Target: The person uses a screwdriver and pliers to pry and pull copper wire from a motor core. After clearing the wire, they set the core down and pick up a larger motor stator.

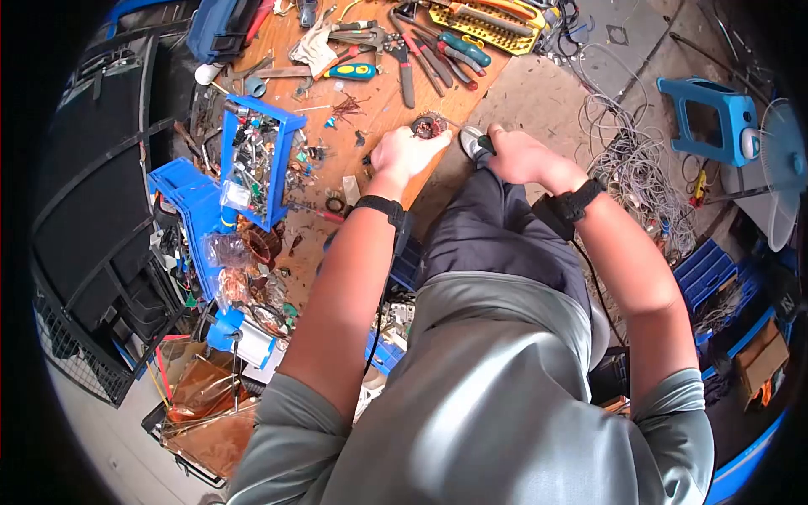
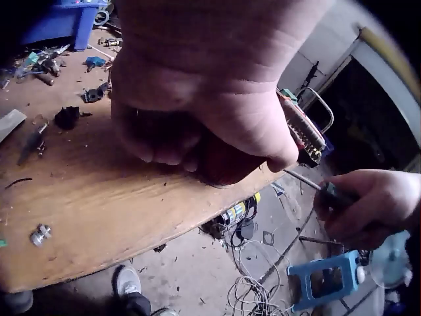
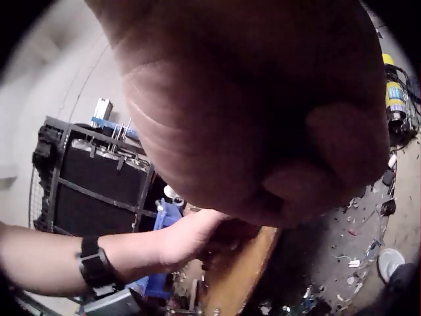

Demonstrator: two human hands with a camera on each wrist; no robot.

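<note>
A small round motor part with copper windings (image 1: pixel 429 127) sits near the edge of the wooden table (image 2: pixel 99 197). My left hand (image 1: pixel 406 153) grips it from above, the thumb lying along its side toward the table edge. Much of the part is hidden under the palm in the left wrist view. Beyond the table edge, my right hand (image 1: pixel 526 158) has its fingers curled round the dark handle of a screwdriver (image 2: pixel 302 178). Its thin metal shaft points at the motor part, its end close to my left thumb. In the right wrist view my palm hides the screwdriver.
Several pliers (image 1: pixel 406 80) and a yellow-handled tool (image 1: pixel 350 71) lie at the table's far side, by a yellow tray (image 1: pixel 513 40). Left of my left hand stands a blue crate (image 1: pixel 295 124) with small parts. Tangled cables (image 1: pixel 644 185) and a blue stool (image 1: pixel 705 99) occupy the floor at right.
</note>
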